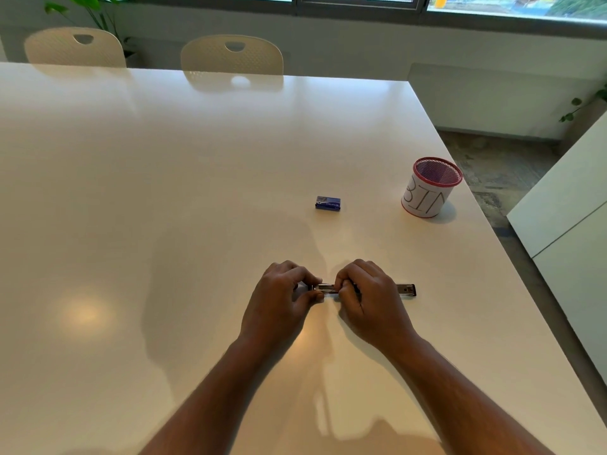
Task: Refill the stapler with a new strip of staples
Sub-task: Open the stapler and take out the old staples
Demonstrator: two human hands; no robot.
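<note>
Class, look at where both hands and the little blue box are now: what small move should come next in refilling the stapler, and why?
Probably reach the right hand to the blue box for a strip. Both hands grip the stapler, which lies opened out flat on the table, the left hand at its left end. The box sits untouched beyond them. No strip of staples is visible in either hand.

"Where is the camera?"

"Up on the person's head. It looks forward and down at the table (164,192)."

"Is it close?"

"The left hand (279,300) and right hand (371,297) are near, low in the middle. Chairs (231,55) and windows sit far beyond the fingers."
</note>
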